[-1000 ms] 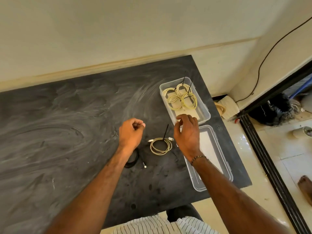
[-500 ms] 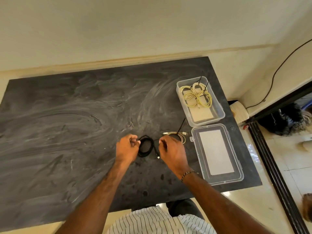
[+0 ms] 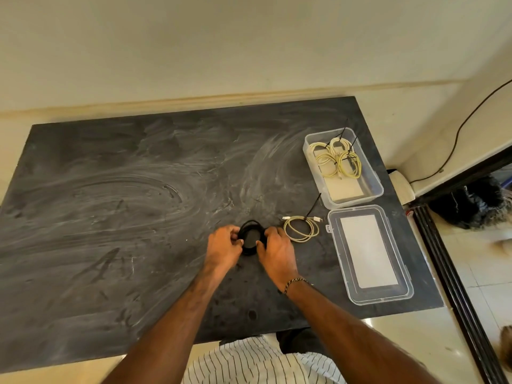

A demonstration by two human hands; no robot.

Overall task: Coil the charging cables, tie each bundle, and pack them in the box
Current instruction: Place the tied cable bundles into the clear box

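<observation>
Gripping the black cable coil [image 3: 250, 236] on the bench [image 3: 110, 217] between your left hand [image 3: 224, 246] and right hand [image 3: 277, 249], fingers curled round its rim, you risk the loops springing apart if either loosens. The tied white bundle [image 3: 301, 228] beyond your right hand could snag; the box [image 3: 343, 167] sits farther off.
</observation>
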